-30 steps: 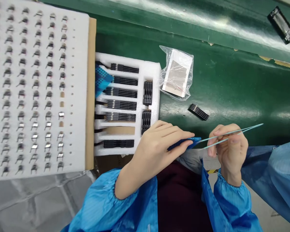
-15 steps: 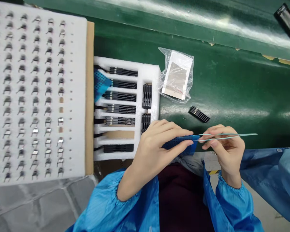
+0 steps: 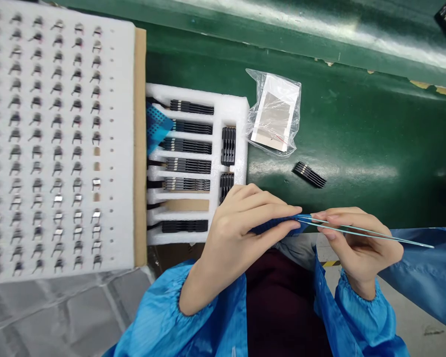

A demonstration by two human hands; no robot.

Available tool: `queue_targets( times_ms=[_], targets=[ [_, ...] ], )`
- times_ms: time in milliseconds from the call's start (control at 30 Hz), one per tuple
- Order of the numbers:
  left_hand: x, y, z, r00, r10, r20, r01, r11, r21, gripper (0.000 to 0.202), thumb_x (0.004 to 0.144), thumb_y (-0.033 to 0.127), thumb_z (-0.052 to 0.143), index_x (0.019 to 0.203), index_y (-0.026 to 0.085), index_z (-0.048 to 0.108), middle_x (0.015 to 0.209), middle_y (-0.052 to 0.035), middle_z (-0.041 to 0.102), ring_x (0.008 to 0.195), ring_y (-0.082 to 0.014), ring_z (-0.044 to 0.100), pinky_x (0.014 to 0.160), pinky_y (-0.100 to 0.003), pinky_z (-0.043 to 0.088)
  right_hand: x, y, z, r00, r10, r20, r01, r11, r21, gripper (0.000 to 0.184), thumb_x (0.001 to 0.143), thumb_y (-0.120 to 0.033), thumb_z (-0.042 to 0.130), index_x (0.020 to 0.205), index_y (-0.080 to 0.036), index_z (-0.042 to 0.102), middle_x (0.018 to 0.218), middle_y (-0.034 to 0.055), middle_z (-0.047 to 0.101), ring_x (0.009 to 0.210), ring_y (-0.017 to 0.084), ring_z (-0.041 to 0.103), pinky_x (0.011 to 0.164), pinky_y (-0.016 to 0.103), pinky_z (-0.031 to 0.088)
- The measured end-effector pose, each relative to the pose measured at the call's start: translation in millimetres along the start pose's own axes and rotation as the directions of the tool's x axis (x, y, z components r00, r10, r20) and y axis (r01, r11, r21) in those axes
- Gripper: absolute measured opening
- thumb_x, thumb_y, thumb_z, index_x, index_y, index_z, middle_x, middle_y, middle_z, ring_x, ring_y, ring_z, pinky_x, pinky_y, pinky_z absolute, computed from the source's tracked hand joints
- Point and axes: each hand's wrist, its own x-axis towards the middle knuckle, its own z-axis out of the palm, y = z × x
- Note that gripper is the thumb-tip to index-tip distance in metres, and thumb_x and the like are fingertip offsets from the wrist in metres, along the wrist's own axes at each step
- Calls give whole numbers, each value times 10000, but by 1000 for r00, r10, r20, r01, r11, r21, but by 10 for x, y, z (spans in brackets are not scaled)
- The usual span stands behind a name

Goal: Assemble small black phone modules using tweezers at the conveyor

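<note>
Pinching a blue sheet [image 3: 269, 224] between thumb and fingers of left hand [image 3: 238, 225], close to lower right corner of white foam tray [image 3: 241, 106]. Grasping light-blue tweezers [image 3: 416, 243] between thumb and fingers of right hand [image 3: 364, 243], with tips at right edge of blue sheet, just beside left fingertips; cannot tell whether clamped on it. In foam tray: stacks of black strips [image 3: 184, 226], plus a dotted blue piece [image 3: 158, 129] across upper left. On green bench [image 3: 357, 124], apart from both hands: bundle of black strips [image 3: 309, 175] and bagged card [image 3: 275, 114].
</note>
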Motion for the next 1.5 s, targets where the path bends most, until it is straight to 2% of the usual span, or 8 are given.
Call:
queue_targets(
  times_ms=[100, 200, 300, 467, 767, 900, 1400, 1500],
  targets=[
    [-13, -4, 12, 1000, 10, 4, -10, 1000, -7, 152, 1033, 238, 843, 1181, 269, 827, 1002, 16, 865, 849, -190, 718, 852, -409, 504, -14, 18, -1, 1000, 25, -13, -24, 999, 37, 374, 906, -84, 891, 1227, -270, 839, 1022, 52, 881, 892, 271, 870, 697, 398, 743],
    [-14, 12, 16, 999, 33, -3, -33, 999, -22, 133, 1027, 194, 845, 1142, 259, 826, 997, 25, 866, 841, -171, 726, 850, -395, 489, -16, 36, -9, 999, 20, -32, -18, 997, 75, 342, 904, -86, 890, 1201, -248, 842, 994, 48, 879, 863, 268, 872, 669, 388, 749],
    [-1, 43, 6, 999, 44, -12, -44, 999, -28, 149, 1008, 132, 849, 1100, 247, 827, 976, 36, 866, 825, -158, 729, 846, -390, 478, 1, 36, -28, 998, -51, -27, 53, 997, 62, 396, 888, -56, 885, 1240, -231, 835, 1016, 51, 884, 864, 266, 880, 669, 373, 761],
    [14, 65, -14, 999, 49, -12, -50, 999, -20, 153, 1004, 121, 847, 1085, 249, 825, 960, 42, 864, 803, -156, 721, 833, -398, 476, 37, -8, -70, 990, -132, 44, 131, 991, 19, 527, 853, 9, 888, 1318, -225, 813, 1088, 51, 892, 920, 261, 888, 722, 360, 778],
    [-4, 51, -19, 997, 79, -14, -79, 996, 33, 137, 1024, 124, 822, 1084, 247, 816, 940, 43, 861, 793, -156, 713, 804, -408, 467, 0, -10, -79, 991, -120, 57, 119, 993, 16, 527, 841, 34, 888, 1307, -205, 822, 1113, 51, 893, 936, 269, 889, 734, 373, 783],
    [-4, 69, -21, 997, 77, -10, -77, 997, 30, 120, 1027, 131, 815, 1053, 248, 815, 934, 42, 864, 781, -161, 712, 799, -415, 470, 0, -10, -78, 991, -126, 44, 127, 992, -8, 519, 867, 9, 885, 1323, -231, 821, 1096, 41, 896, 930, 275, 890, 723, 388, 785],
    [0, 61, 5, 1000, 27, -4, -27, 998, -48, 153, 1012, 105, 815, 1007, 257, 822, 938, 58, 868, 781, -156, 707, 824, -405, 472, 28, 17, -92, 987, -147, 72, 143, 989, 48, 474, 872, 17, 869, 1303, -175, 818, 1096, 65, 892, 971, 250, 886, 772, 344, 775],
    [5, 53, 37, 1000, 8, -3, -8, 996, -89, 147, 1011, 113, 817, 1009, 261, 822, 923, 61, 863, 757, -152, 702, 799, -396, 477, -15, 19, -29, 993, -118, 16, 117, 992, 48, 421, 883, -20, 873, 1269, -181, 821, 1073, 66, 884, 943, 253, 882, 766, 360, 772]
  ],
)
